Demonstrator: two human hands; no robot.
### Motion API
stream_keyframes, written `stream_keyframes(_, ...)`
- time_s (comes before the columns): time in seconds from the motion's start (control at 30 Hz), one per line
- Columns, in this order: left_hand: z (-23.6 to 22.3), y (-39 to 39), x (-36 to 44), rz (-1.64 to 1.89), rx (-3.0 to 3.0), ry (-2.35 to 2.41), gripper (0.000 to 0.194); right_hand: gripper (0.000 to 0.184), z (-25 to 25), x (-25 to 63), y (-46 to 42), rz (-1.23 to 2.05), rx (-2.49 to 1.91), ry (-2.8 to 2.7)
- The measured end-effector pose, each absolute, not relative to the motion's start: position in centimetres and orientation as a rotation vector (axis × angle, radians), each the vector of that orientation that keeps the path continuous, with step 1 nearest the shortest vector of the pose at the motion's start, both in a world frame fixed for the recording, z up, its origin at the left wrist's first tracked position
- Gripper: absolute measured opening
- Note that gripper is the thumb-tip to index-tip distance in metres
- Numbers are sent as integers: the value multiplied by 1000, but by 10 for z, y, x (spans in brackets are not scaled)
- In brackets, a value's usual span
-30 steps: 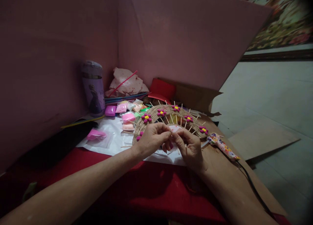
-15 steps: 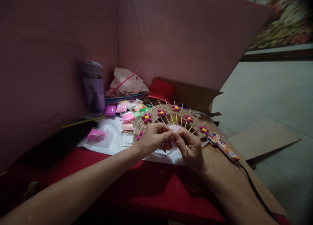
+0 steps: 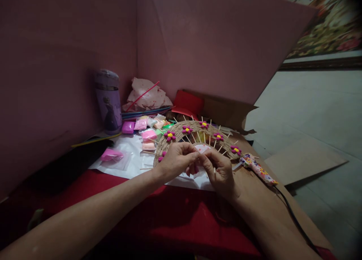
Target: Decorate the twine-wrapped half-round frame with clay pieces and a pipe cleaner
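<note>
My left hand [image 3: 181, 158] and my right hand [image 3: 219, 169] meet fingertip to fingertip, both pinched closed. Whatever lies between the fingers is too small and hidden to name. Under and behind them is a round twine-wrapped frame [image 3: 179, 128] with thin wooden sticks poking outward and inward. Magenta flowers with yellow centres, such as one flower [image 3: 169, 136], sit around its ring. At its middle shows a pale, dotted round piece [image 3: 202, 148], partly covered by my hands. The near part of the frame is hidden by my hands.
A glue gun [image 3: 258, 169] with a flowered cover and black cord lies on cardboard at right. Several clay packets [image 3: 148, 134] are on white paper at left, with an opened pink packet [image 3: 113, 155]. Behind stand a purple tumbler [image 3: 108, 105], folded dotted cloth [image 3: 147, 94] and something red [image 3: 188, 102].
Both hands stay pinched together in almost the same place, with only slight finger movement. The frame and the things around it have not moved.
</note>
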State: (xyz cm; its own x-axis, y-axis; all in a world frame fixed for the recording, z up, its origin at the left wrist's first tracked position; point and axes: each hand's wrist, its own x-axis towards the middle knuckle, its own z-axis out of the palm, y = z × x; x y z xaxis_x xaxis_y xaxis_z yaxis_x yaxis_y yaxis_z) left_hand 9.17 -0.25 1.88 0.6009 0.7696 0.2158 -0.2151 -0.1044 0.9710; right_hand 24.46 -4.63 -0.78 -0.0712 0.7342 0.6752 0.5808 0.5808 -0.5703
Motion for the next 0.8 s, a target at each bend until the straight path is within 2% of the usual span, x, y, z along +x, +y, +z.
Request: stream_keyframes(0.8, 18, -6, 90, 927, 1474, 443, 12, 23, -3, 245, -50, 72, -1053, -1907)
